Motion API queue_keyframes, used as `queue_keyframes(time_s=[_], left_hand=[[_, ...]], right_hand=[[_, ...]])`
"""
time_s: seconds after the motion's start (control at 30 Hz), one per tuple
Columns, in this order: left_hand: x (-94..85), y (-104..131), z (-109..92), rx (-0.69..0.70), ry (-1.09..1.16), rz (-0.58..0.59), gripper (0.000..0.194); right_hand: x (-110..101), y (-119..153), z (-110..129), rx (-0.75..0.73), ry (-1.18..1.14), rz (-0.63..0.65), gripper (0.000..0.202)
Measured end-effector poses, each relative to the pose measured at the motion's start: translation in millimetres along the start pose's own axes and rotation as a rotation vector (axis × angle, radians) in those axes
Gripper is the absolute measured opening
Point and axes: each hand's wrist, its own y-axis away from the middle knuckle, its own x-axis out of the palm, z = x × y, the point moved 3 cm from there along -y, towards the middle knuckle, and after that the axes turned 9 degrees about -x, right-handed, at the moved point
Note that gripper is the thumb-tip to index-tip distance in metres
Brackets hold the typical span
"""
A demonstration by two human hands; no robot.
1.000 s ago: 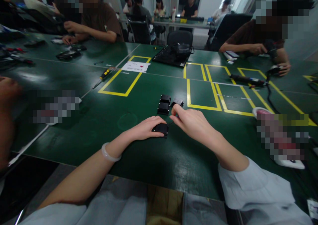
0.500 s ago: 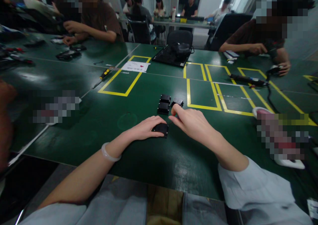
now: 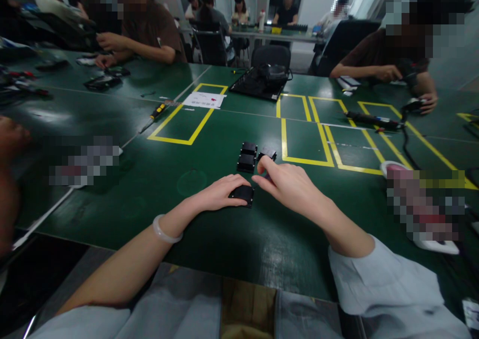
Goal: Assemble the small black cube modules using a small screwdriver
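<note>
My left hand (image 3: pixel 220 192) rests on the table with thumb and fingers closed around a small black block (image 3: pixel 243 195) that has bright dots at its corners. Just right of that block, my right hand (image 3: pixel 290 183) is curled, thumb and index finger pinched together. Whatever may sit in that pinch is too hidden to name. Beyond my hands lies a pair of similar black blocks (image 3: pixel 247 157), end to end. A further black block (image 3: pixel 268 154) is partly covered by my right index finger.
Yellow tape outlines (image 3: pixel 307 161) mark the green table (image 3: pixel 209 239). A yellow-black screwdriver (image 3: pixel 158 110) and a paper sheet (image 3: pixel 205 100) lie farther left. A black panel (image 3: pixel 256 85) is at the back. Co-workers sit around; one person's hand (image 3: pixel 13 137) is at the left edge.
My right fingertips have shifted very slightly left, and a thin dark thing seen by them earlier no longer shows. My left hand stays put. The person's hand at the left edge moved slightly inward.
</note>
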Motion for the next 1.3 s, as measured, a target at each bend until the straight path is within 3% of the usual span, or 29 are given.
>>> queue_keyframes(time_s=[0.43, 0.6, 1.0, 1.3], left_hand=[[-0.5, 0.8, -0.1, 0.003, -0.001, 0.001, 0.041], [-0.2, 0.2, 0.3, 0.005, -0.008, 0.001, 0.042], [-0.5, 0.1, -1.4, 0.0, -0.019, 0.011, 0.039], [-0.6, -0.1, -1.2, 0.003, -0.019, 0.007, 0.04]], right_hand=[[-1.2, 1.0, -0.3, -0.02, -0.03, -0.032, 0.017], [2.1, -0.7, -3.0, 0.016, 0.015, -0.004, 0.024], [-1.0, 0.7, 0.0, -0.039, -0.033, -0.047, 0.015], [1.4, -1.3, -2.0, -0.009, 0.019, 0.005, 0.018]])
